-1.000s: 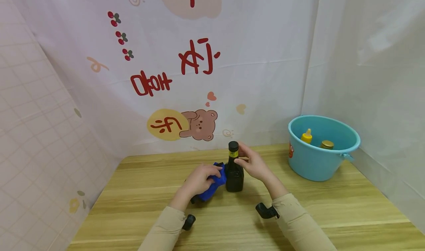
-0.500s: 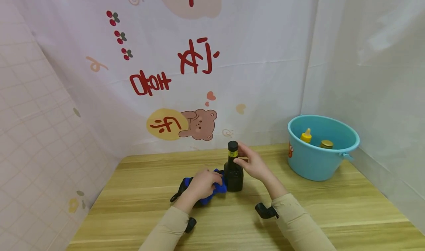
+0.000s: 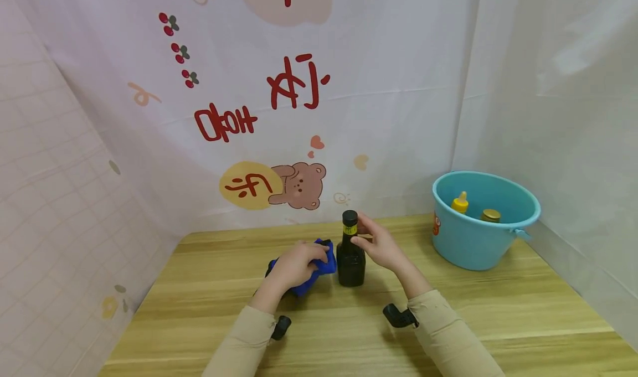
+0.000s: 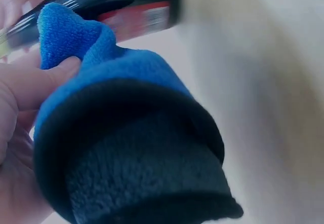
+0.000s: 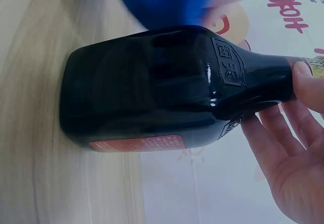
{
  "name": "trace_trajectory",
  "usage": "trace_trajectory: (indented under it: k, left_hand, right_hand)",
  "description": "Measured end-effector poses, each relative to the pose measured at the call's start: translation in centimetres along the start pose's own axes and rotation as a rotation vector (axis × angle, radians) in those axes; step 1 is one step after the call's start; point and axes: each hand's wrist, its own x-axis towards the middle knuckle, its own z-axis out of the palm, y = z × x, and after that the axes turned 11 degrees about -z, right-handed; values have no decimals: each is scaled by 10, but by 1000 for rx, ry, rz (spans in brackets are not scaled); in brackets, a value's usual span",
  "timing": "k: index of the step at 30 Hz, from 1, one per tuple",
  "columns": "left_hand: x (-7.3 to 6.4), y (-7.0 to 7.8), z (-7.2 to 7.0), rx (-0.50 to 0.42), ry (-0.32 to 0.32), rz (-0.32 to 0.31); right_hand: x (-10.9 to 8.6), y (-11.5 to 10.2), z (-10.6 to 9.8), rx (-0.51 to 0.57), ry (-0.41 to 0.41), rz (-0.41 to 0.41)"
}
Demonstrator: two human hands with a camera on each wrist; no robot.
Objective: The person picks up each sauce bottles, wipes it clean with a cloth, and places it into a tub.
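A dark glass sauce bottle [image 3: 351, 265] with a black cap and a yellow neck band stands upright on the table. My right hand [image 3: 381, 246] holds it by the neck, thumb on the near side and fingers behind, as the right wrist view shows. In my left hand [image 3: 297, 263] is a bunched blue cloth [image 4: 114, 64] with black trim, pinched between thumb and fingers. The cloth is just left of the bottle and overlaps it in the left wrist view. A red label [image 5: 139, 143] shows on one side of the bottle.
At the back right of the wooden table [image 3: 199, 321] stands a light blue bucket [image 3: 471, 247]. Inside it are a yellow-capped bottle [image 3: 460, 204] and a gold-lidded jar [image 3: 490, 216]. A printed white curtain [image 3: 389, 117] hangs behind the table.
My left hand moved down along the bottle's side with the cloth, then back up and slightly left, away from the bottle. My right hand stays at the neck.
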Motion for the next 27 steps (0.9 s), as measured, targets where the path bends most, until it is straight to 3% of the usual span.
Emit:
trace_trajectory:
  k: [5,10,18,27]
  left_hand:
    - [7,8,-29,-73,141,34]
    - [16,20,-45,-81,263,70]
    - [20,33,-31,-66,359,104]
    - [19,33,-17,-77,317,60]
  right_hand:
    - [0,-1,-1,13,-1,-1]
    - [1,0,-1,39,2,-3]
    - [-1,1,-2,22,-5,-27]
    - [-1,2,-1,17,5,-14]
